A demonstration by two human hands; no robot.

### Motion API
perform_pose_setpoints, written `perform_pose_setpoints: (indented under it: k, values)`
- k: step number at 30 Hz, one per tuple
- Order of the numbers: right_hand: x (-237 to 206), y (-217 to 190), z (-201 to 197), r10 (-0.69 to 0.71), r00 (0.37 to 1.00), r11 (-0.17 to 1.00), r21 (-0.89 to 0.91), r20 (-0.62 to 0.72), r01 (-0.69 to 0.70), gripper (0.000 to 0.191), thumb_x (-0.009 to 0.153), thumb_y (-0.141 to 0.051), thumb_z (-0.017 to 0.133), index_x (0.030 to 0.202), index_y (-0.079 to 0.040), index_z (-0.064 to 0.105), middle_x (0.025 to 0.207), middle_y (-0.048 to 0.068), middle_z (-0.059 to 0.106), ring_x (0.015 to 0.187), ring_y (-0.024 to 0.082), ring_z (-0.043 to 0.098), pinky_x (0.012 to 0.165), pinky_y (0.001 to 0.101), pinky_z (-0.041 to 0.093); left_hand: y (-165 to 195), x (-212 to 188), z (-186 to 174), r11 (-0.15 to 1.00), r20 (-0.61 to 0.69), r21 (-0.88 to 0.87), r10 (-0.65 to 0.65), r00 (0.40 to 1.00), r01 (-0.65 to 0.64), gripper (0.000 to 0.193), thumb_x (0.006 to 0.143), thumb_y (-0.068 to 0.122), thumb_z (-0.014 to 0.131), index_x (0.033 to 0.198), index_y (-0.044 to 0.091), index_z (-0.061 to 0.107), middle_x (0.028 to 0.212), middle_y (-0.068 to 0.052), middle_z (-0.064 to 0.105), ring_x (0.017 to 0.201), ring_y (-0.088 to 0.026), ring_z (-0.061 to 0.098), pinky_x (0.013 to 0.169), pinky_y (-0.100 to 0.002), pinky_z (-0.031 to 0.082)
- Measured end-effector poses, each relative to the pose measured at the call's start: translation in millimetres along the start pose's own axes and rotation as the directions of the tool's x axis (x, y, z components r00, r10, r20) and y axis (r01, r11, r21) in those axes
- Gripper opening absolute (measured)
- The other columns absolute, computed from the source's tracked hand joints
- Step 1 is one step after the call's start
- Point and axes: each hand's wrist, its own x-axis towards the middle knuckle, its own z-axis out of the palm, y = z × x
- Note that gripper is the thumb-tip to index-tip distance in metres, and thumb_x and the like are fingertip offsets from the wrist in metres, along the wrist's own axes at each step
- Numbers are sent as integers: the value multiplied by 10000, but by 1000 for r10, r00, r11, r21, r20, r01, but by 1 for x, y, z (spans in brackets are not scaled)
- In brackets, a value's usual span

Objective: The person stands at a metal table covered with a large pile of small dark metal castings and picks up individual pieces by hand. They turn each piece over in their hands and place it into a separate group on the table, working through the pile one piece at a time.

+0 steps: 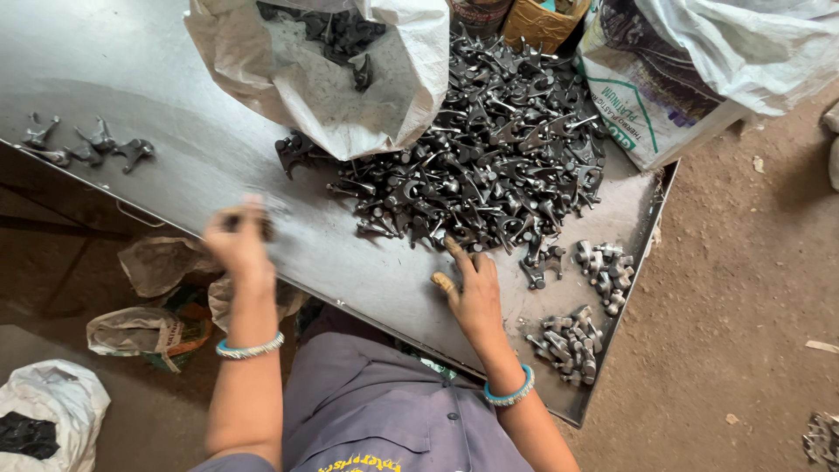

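Down at the middle of the view, the person's right hand [470, 293] rests on the grey sheet-metal table [175, 114], its fingers stretched forward and loose, the fingertips touching the near edge of the big heap of dark forged metal parts [489, 166]; it grasps nothing that can be seen. The heap lies at about twelve to one o'clock from that hand. The left hand [238, 240] hangs over the table at about nine o'clock from the right hand, blurred, its fingers curled around a small dark piece [262, 225], most likely one of the same parts, though the blur hides its shape. Each wrist carries a turquoise bangle [509, 393].

At three o'clock from the right hand sit two small clusters of lighter grey metal parts [603, 267], one above the other, near the table's right edge. At eleven o'clock from the left hand, far up the table, a short row of single dark parts [87, 144] lies well apart from the heap. A white woven sack [350, 96] with parts inside lies open at twelve o'clock, touching the heap. Another printed white sack [664, 96] stands at two o'clock.
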Motion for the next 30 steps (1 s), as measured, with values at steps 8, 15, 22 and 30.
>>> perform_pose_setpoints:
  k: [8, 15, 22, 30]
  values:
    - [5, -8, 14, 7, 1000, 994, -113, -27, -10, 539, 769, -332, 840, 1229, -111, 667, 1073, 199, 553, 1010, 393, 523, 850, 480, 474, 5, -15, 33, 837, 496, 467, 20, 868, -286, 609, 681, 268, 926, 1206, 85, 677, 1202, -123, 703, 989, -208, 693, 807, -343, 628]
    - [-29, 30, 11, 135, 989, 987, 91, -64, -129, 312, 711, -208, 892, 890, -60, 682, 907, 125, 641, 860, 313, 623, 755, 407, 512, -4, -22, 75, 576, 703, 605, -64, 708, -549, 1118, 406, 201, 1048, 1388, 121, 520, 1257, -184, 573, 1070, -397, 648, 925, -473, 537]
    - [-62, 58, 7, 329, 941, 672, 681, 80, -292, 331, 747, -100, 913, 906, -30, 630, 834, 46, 667, 735, 137, 639, 669, 282, 546, -9, -47, 67, 591, 759, 526, -2, 652, -612, 947, 420, 150, 1010, 1252, 102, 559, 1275, -126, 584, 1126, -398, 634, 915, -472, 550]
    - [-65, 79, 9, 352, 767, -373, 832, 536, -410, 217, 889, -204, 757, 1035, -86, 647, 808, 2, 663, 683, 117, 612, 622, 269, 545, -18, -78, 65, 579, 781, 546, -89, 619, -606, 865, 484, 108, 986, 1227, 79, 545, 1221, -128, 581, 1093, -394, 629, 888, -477, 551]
